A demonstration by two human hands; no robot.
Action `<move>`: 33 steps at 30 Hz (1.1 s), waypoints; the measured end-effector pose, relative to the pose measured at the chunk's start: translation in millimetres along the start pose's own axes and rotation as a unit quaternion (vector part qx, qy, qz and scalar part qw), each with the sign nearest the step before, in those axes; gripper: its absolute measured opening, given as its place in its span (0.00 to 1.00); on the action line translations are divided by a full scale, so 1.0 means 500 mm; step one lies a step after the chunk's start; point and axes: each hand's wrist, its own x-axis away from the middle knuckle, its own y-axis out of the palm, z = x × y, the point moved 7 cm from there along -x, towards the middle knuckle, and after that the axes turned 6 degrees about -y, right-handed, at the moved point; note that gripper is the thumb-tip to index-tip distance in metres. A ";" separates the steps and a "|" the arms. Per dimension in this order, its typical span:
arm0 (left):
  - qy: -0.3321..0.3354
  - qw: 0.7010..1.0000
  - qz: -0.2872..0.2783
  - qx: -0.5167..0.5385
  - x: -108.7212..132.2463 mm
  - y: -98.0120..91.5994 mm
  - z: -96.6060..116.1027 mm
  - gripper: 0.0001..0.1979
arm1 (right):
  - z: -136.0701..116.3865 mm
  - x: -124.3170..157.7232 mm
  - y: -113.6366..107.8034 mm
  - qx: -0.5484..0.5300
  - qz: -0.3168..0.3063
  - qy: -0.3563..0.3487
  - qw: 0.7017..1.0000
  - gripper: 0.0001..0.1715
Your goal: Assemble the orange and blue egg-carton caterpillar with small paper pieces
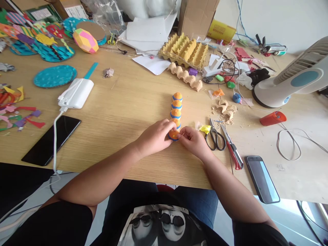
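Orange paint with a blue lower edge covers the five-domed strip [176, 105], which lies on the wooden table [115, 136], running from near the person towards 12 o'clock. Two small yellow rings mark its nearest dome. The left hand [155, 136] is clamped on the strip's near end from the 8 o'clock side, fingers over the domes. The right hand [192, 140], at 4 o'clock, has its thumb and curled fingers drawn together against the nearest dome's edge; whether they pinch anything, I cannot tell.

From the strip, a yellow box [221, 30] at 1 o'clock bears dark lettering, too blurred to read. Before it, at 12, sits a yellow-painted egg tray [184, 51]. At 10 o'clock, far off, a green box [42, 13] carries a white label, its print too small. Faint pencil-like marks [280, 167] on the table at 4 o'clock are illegible, beyond the scissors [215, 136] and red cutter [233, 150]. The power bank [77, 94], between 9 and 10, shows no readable brand.
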 end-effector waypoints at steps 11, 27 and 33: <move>-0.003 1.000 0.005 0.003 0.000 -0.003 0.004 0.14 | -0.008 0.000 -0.010 -0.077 0.032 -0.007 0.997 0.14; -0.037 0.997 0.058 0.038 -0.005 -0.003 -0.010 0.12 | 0.019 -0.005 -0.006 -0.503 0.058 0.096 0.857 0.16; -0.071 0.987 0.068 0.131 -0.009 -0.013 -0.025 0.14 | 0.019 -0.004 0.000 -0.549 0.038 0.110 0.827 0.17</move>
